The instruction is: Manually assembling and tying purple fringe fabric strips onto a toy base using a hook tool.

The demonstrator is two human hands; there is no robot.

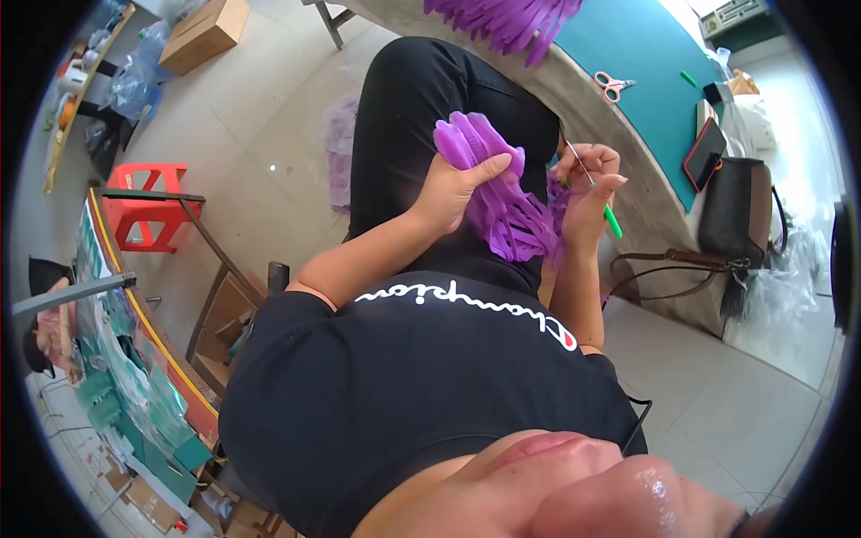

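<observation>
My left hand (448, 193) is closed around a bundle of soft purple strips (516, 215), held over my lap with the thumb on top. The rounded ends point up and away, and the loose strips hang toward my right hand. My right hand (589, 184) is bent around a slim tool with a thin metal shaft and a green handle (613, 221); the handle sticks out below the thumb. The tool's tip is too small to make out. More purple strips lie just beside the right fingers, partly hidden by them.
On the green-topped table (619, 45) at the right are a pile of purple strips (511, 22), pink-handled scissors (613, 86) and a dark phone-like device (705, 154). A dark handbag (740, 211) is by its edge. A red stool (143, 204) and another person (56, 323) are at the left.
</observation>
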